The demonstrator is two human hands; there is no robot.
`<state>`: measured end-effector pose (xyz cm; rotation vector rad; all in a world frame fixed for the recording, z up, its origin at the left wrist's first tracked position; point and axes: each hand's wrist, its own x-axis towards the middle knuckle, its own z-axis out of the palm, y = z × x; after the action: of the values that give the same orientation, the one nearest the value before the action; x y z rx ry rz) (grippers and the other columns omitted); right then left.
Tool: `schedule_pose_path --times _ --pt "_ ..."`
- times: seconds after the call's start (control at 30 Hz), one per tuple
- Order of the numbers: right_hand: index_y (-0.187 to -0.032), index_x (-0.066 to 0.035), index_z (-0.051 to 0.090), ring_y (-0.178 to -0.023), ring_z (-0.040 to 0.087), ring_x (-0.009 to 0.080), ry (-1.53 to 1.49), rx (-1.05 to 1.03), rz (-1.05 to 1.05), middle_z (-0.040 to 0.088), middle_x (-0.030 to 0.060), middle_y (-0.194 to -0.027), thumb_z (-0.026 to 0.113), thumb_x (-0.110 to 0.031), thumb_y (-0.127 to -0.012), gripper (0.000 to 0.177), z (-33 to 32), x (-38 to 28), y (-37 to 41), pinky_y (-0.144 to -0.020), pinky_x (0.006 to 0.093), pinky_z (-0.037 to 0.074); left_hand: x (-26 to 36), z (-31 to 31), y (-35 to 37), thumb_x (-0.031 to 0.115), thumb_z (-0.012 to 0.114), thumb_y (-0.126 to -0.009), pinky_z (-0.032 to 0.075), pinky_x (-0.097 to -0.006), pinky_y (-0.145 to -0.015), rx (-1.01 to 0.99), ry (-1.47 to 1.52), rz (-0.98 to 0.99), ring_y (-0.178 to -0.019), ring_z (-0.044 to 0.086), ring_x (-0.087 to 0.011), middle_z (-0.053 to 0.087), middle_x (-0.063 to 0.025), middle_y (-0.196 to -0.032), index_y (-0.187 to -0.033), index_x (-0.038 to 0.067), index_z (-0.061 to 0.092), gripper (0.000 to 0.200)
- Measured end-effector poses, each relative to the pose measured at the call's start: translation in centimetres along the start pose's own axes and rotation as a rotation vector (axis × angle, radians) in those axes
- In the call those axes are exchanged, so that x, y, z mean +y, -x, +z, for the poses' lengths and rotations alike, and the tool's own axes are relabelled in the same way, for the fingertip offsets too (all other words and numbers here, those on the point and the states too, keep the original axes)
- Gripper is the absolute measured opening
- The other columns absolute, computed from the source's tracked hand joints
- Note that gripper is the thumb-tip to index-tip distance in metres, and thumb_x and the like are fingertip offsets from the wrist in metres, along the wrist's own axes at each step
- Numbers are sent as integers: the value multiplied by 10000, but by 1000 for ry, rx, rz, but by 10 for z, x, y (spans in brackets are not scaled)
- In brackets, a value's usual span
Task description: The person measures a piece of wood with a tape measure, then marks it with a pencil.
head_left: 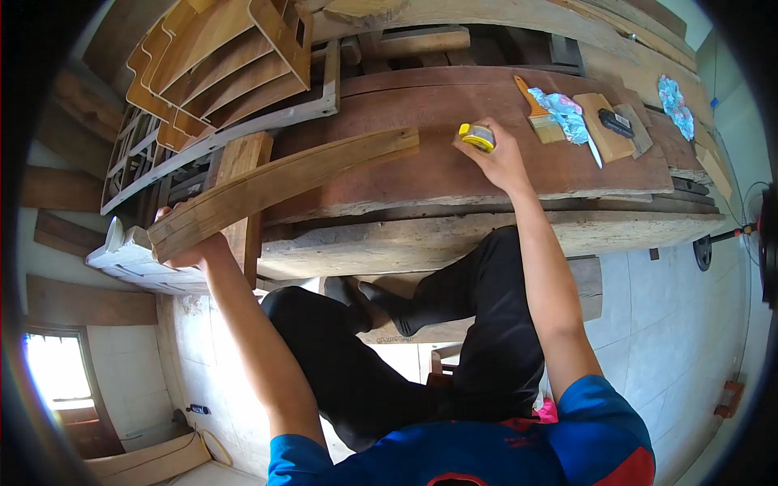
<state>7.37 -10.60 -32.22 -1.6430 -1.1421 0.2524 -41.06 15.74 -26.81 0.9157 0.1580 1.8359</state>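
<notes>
My left hand point(188, 249) grips the near end of a long curved wooden piece point(284, 185). The piece slants up to the right and its far end rests on the reddish wooden slab point(421, 174). My right hand point(496, 155) reaches over the slab and holds a small yellow and grey object point(477, 136), which looks like a tape measure or roll. My legs in black trousers sit below the slab's edge.
A paintbrush point(538, 113), crumpled blue cloth point(563, 113), a wooden block point(606, 125) with a black tool point(616, 122) and a thin blade lie on the slab's right. Stacked curved wooden frames point(223, 65) stand at upper left. A fan point(762, 235) is at right.
</notes>
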Motion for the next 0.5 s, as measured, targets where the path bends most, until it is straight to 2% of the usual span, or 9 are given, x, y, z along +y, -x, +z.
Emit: schedule_pose_path --times 0.1,0.17,0.23,0.3,0.33,0.43,0.47,0.5 --pt "-1053 -16 672 -907 710 162 -11 175 91 749 132 -944 898 -286 -854 405 -4 -5 9 -804 316 549 -3 -9 0 533 361 -963 589 -510 -853 17 -16 17 -908 730 -339 725 -157 -1016 -1125 55 682 598" --pt "-1022 -13 663 -871 701 146 -82 242 44 738 100 -906 895 -266 -857 380 -5 12 5 -768 312 545 -6 -6 -2 545 350 -976 582 -506 -878 5 26 77 -948 726 -330 718 -137 -1087 -1124 58 682 607" --pt "-1008 -22 654 -810 696 133 -129 304 -33 732 83 -885 877 -236 -879 335 -5 18 7 -712 301 542 -3 17 4 560 325 -1001 552 -471 -894 133 -144 92 -978 684 -304 689 -100 -1097 -1081 59 666 612" --pt "-1003 -41 638 -717 655 102 -394 244 65 716 66 -860 853 -194 -900 283 0 -4 10 -639 271 512 7 69 19 560 306 -1013 532 -451 -892 211 -253 93 -959 659 -290 678 -93 -1048 -1046 60 659 613" --pt "-1000 -51 630 -670 635 87 -524 207 118 709 57 -847 841 -172 -911 259 2 -15 12 -603 256 497 13 96 28 631 232 -1051 487 -408 -921 248 -379 75 -932 618 -257 651 -83 -999 -995 57 646 709" --pt "-1013 -75 612 -586 570 51 -543 141 76 686 41 -811 820 -118 -921 231 6 -44 7 -543 209 443 25 155 45 699 132 -1065 455 -395 -952 192 -643 103 -941 593 -223 634 -84 -983 -962 54 645 830" --pt "-1038 -74 618 -607 567 44 -526 125 25 686 30 -846 820 -91 -912 239 3 -65 6 -552 200 441 24 173 50 730 75 -1060 439 -394 -958 139 -702 141 -945 579 -212 623 -81 -945 -940 39 641 902" --pt "-1048 -72 622 -635 580 45 -594 95 -47 690 32 -875 815 -84 -913 236 1 -86 2 -562 200 449 21 185 49 667 88 -1086 435 -398 -949 84 -784 262 -933 581 -222 616 -83 -916 -921 24 639 863"
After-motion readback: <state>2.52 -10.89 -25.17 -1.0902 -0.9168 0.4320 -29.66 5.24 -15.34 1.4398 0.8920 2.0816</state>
